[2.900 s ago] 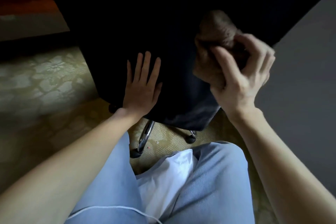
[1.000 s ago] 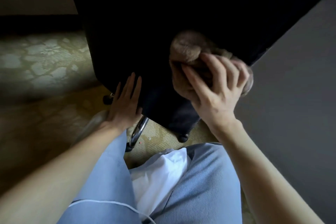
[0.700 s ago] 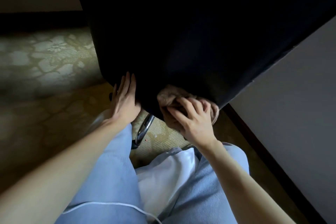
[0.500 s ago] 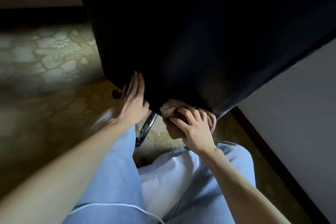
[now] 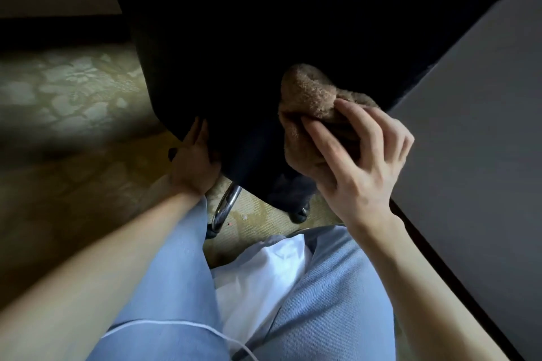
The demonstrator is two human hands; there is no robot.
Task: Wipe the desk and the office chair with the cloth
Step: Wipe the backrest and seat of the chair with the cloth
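Note:
The black office chair (image 5: 264,38) fills the upper middle of the head view, its dark back facing me. My right hand (image 5: 357,161) is shut on a bunched brown fuzzy cloth (image 5: 311,97) and presses it against the chair's back at the right. My left hand (image 5: 195,161) grips the chair's lower left edge, with the fingers curled around it and partly hidden. Below the chair a chrome base leg (image 5: 224,206) and a black caster (image 5: 299,214) show.
A grey wall (image 5: 475,126) with a dark baseboard runs close along the right. Patterned beige carpet (image 5: 73,102) covers the floor on the left. My legs in light blue trousers (image 5: 322,302) and a white shirt hem are at the bottom.
My right hand has carried the cloth from the chair's bottom edge up onto its back. My left hand has stayed at the lower left edge and now curls around it.

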